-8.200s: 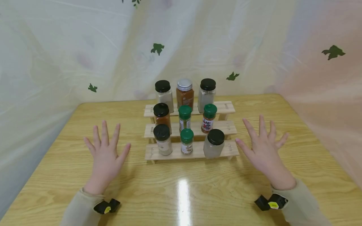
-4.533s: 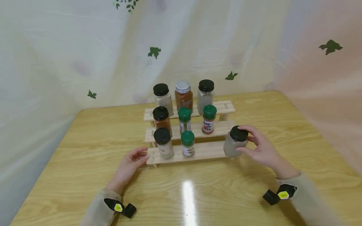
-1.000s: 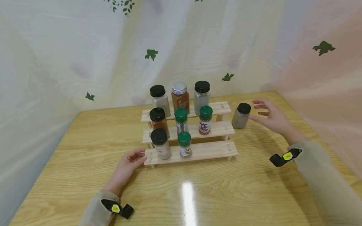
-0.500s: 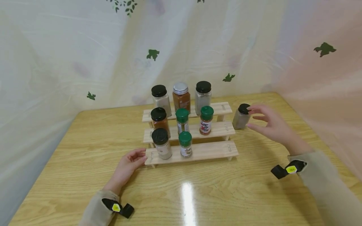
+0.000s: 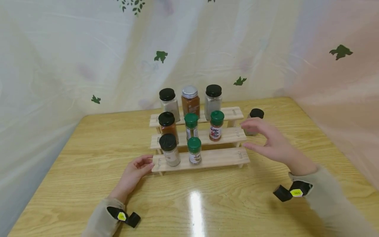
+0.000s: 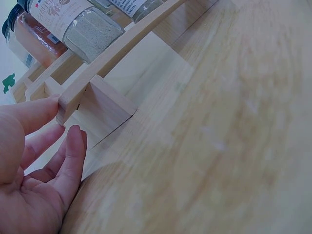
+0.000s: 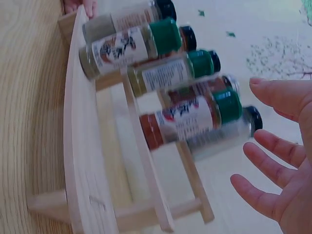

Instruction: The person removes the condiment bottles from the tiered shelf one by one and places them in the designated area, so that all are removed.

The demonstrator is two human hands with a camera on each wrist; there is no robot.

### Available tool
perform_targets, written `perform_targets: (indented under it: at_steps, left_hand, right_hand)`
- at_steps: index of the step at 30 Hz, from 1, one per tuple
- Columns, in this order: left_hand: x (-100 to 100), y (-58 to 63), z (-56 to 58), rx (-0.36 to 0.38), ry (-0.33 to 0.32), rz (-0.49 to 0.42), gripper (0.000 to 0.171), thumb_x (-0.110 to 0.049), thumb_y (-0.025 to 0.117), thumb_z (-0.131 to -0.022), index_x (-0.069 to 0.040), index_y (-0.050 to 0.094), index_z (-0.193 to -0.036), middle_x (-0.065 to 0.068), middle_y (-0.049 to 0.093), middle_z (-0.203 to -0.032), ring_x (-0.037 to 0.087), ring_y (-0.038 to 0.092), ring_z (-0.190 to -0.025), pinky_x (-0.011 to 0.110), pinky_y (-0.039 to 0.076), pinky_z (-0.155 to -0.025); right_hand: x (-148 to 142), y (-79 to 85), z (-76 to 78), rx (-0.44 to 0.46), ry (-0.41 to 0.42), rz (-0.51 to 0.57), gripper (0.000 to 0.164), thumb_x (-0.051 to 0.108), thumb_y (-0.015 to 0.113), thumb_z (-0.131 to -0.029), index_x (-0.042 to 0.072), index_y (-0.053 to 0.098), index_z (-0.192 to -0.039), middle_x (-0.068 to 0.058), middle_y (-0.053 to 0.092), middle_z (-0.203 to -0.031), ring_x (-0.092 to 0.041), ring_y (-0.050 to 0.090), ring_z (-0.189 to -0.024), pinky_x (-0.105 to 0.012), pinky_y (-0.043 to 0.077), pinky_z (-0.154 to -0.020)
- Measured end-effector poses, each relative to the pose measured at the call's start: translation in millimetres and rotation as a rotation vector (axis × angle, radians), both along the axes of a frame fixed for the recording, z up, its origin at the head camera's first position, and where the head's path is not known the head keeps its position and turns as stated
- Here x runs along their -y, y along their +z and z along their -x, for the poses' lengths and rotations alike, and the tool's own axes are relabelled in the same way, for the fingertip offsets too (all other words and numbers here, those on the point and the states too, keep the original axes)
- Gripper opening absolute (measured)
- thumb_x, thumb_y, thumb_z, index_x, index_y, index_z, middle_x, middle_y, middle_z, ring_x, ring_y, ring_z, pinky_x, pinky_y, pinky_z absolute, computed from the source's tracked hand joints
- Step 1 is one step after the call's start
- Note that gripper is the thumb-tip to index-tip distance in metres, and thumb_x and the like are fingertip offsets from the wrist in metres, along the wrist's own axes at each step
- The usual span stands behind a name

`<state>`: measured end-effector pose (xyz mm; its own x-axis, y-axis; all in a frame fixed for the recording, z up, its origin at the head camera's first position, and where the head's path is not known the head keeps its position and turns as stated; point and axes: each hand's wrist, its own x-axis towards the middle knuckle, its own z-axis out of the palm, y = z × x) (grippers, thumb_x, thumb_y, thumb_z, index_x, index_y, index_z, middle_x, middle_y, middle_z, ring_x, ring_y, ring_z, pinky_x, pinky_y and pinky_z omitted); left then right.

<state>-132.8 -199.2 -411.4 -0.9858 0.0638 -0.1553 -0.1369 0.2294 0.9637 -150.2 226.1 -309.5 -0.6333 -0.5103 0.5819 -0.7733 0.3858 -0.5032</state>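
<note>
A three-step wooden spice rack [image 5: 219, 159] stands mid-table with spice jars on every step. My left hand [image 5: 133, 174] grips the left end of its lowest step; in the left wrist view the thumb [image 6: 41, 113] is against the board's end. My right hand [image 5: 273, 141] is off the rack's right end, thumb and fingers spread, holding nothing. Behind it a black-lidded jar [image 5: 256, 113] stands on the table, partly hidden by the hand. On the lowest step are a black-lidded jar [image 5: 171, 156] and a green-capped jar [image 5: 195, 154]; its right part is bare.
The middle step holds an orange-brown jar [image 5: 168, 130] and two green-capped jars, one a red spice jar [image 5: 216, 130]. On the top step are a silver-lidded jar [image 5: 190, 105] between two black-lidded jars. A pale curtain [image 5: 118, 49] hangs behind the wooden table [image 5: 74, 174].
The black-lidded jar from the lowest step's right end now stands on the table right of the rack. My right hand has let go of it and moved left and nearer. The left hand stays.
</note>
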Motion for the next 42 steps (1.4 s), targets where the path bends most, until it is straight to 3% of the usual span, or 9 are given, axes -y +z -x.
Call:
perform_targets:
  at_steps: [6,11,16,21,30,42]
  left_hand:
    - [1.2,-1.1,0.0,-0.011,0.002,-0.006,0.041,-0.006,0.063,-0.09,0.007,0.052,-0.128,0.0,0.058,-0.098,0.002,0.055,-0.088,0.016,0.048,-0.074]
    - [0.9,0.0,-0.2,-0.007,0.009,0.002,0.041,-0.007,0.063,-0.09,0.006,0.052,-0.128,0.001,0.058,-0.099,0.002,0.055,-0.088,0.015,0.048,-0.075]
    - [0.3,0.6,0.5,-0.006,0.003,0.006,0.041,-0.007,0.063,-0.09,0.006,0.052,-0.128,0.003,0.059,-0.1,0.002,0.055,-0.088,0.016,0.048,-0.075]
    - [1.0,-1.5,-0.3,-0.016,0.002,-0.001,0.04,-0.005,0.062,-0.09,0.007,0.052,-0.127,0.001,0.059,-0.098,0.001,0.056,-0.086,0.015,0.048,-0.075]
    - [-0.1,-2.8,-3.0,-0.014,-0.002,-0.013,0.04,-0.004,0.062,-0.09,0.008,0.052,-0.127,0.001,0.059,-0.098,0.002,0.056,-0.086,0.016,0.048,-0.075]
    - [0.1,1.2,-2.0,-0.014,-0.003,-0.001,0.04,-0.007,0.062,-0.091,0.006,0.052,-0.127,0.004,0.059,-0.101,0.002,0.056,-0.087,0.016,0.048,-0.075]
  right_hand:
    - [24.9,0.5,-6.1,0.036,0.067,0.022,0.058,-0.014,0.074,-0.068,0.0,0.054,-0.121,-0.004,0.054,-0.123,-0.004,0.051,-0.114,-0.017,0.043,-0.097]
    - [45.1,-2.2,-8.3,0.088,0.116,0.041,0.053,-0.009,0.074,-0.073,0.0,0.053,-0.122,-0.013,0.053,-0.125,-0.009,0.051,-0.116,-0.023,0.044,-0.098]
    - [63.2,-5.4,-8.4,0.081,0.153,0.034,0.053,-0.004,0.075,-0.075,0.0,0.052,-0.123,-0.016,0.051,-0.126,-0.011,0.049,-0.118,-0.031,0.046,-0.097]
    - [80.3,-8.1,-11.0,0.105,0.126,0.0,0.057,-0.001,0.076,-0.075,0.001,0.051,-0.126,-0.016,0.048,-0.13,-0.025,0.05,-0.117,-0.041,0.047,-0.095]
    - [99.9,-15.2,-15.9,0.209,0.028,-0.087,0.06,0.013,0.08,-0.074,0.007,0.054,-0.128,-0.016,0.046,-0.134,-0.031,0.044,-0.124,-0.05,0.041,-0.101]
    - [108.7,-31.6,-7.5,0.188,0.06,-0.066,0.059,0.012,0.081,-0.074,0.008,0.053,-0.126,-0.012,0.049,-0.132,-0.029,0.048,-0.122,-0.048,0.042,-0.1]
